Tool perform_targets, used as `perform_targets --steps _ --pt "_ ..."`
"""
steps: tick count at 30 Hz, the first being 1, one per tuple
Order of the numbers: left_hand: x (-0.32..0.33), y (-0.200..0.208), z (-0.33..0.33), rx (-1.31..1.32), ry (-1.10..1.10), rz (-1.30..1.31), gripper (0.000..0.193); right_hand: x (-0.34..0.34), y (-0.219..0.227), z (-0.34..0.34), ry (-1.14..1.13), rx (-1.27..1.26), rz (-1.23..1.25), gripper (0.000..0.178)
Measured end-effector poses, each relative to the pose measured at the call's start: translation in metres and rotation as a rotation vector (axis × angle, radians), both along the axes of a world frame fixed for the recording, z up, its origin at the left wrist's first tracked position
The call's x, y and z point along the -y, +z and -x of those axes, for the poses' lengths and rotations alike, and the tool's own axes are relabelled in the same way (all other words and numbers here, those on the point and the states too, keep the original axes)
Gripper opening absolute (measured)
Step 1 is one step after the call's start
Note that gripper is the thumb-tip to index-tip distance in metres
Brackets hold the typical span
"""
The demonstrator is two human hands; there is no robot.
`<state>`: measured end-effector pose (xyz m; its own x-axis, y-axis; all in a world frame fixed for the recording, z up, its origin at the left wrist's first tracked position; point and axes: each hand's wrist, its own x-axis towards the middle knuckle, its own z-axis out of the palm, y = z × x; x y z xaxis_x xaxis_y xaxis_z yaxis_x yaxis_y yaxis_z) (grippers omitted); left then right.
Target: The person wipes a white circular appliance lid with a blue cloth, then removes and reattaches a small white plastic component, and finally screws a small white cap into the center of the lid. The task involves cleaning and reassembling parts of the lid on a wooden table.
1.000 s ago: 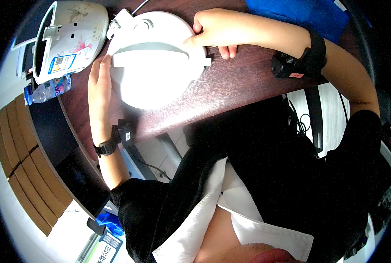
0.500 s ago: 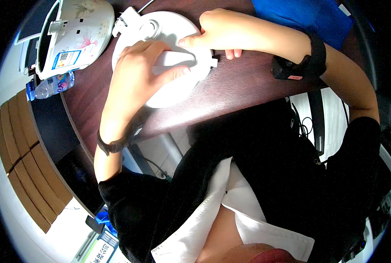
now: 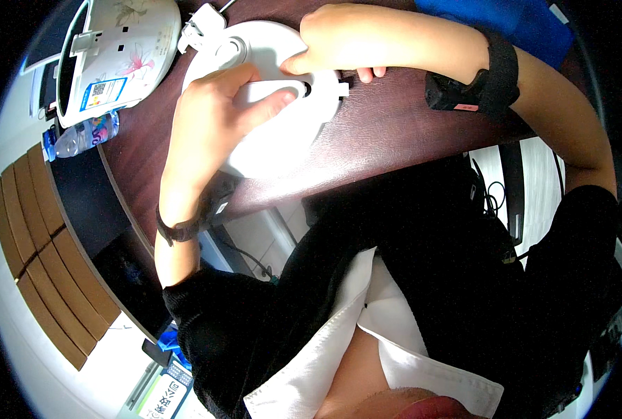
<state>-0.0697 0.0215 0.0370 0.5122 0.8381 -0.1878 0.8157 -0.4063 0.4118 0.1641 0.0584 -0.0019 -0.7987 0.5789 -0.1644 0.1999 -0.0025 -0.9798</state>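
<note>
White round lid (image 3: pixel 279 133) lies on the dark reddish-brown counter (image 3: pixel 374 133), beneath the left hand and just left of the right hand. Its raised white handle (image 3: pixel 277 89) runs across the top, and the left hand (image 3: pixel 213 115) is clamped on it, thumb along the near side and fingers along the far side. A small dark spot (image 3: pixel 307 89) shows at the handle's right end, beyond the left thumb tip and near the right thumb.

The right hand (image 3: pixel 328 49) reaches in over the lid's far right edge, its thumb tip on the top surface close to the handle; two of its fingertips show past the rim, and whether they grip anything I cannot tell. The two hands are near each other but apart.

Beyond the left hand, a round fitting (image 3: pixel 231 50) sits on the lid, with a white bracket (image 3: pixel 203 26) at the far edge. A small white tab (image 3: pixel 344 89) juts out nearer the body than the right fingers. Left of the left hand, a white flower-patterned housing (image 3: pixel 115 59) stands tilted, a clear bottle (image 3: pixel 84 136) lying just beside it. Blue material (image 3: pixel 499 21) lies beyond the right forearm.
</note>
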Motion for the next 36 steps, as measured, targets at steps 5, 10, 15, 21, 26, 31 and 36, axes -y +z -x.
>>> perform_targets --steps 5,10,15,21,26,31,36 --pt "0.004 0.013 0.031 0.293 0.059 -0.045 0.034 -0.004 0.002 0.009 0.008 -0.002 -0.069 0.029" --pt "-0.015 0.003 0.089 0.772 0.116 -0.080 0.054 -0.004 0.019 0.014 -0.053 0.114 -0.270 0.030" --pt "-0.015 -0.010 0.095 0.876 0.145 -0.145 0.064 -0.002 0.023 0.030 -0.100 0.331 -0.485 0.031" --pt "-0.015 -0.019 0.103 1.033 0.152 -0.208 0.061 0.002 0.022 0.043 -0.152 0.510 -0.597 0.034" --pt "0.007 -0.010 0.112 1.180 0.164 -0.242 0.058 -0.002 0.007 0.061 -0.223 0.485 -0.628 0.040" --pt "0.008 -0.015 0.131 1.363 0.199 -0.253 0.057 -0.005 0.017 0.065 -0.409 0.424 -0.322 0.049" --pt "0.019 -0.021 0.138 1.396 0.211 -0.329 0.057 -0.017 0.008 0.078 -0.411 0.103 0.097 0.047"
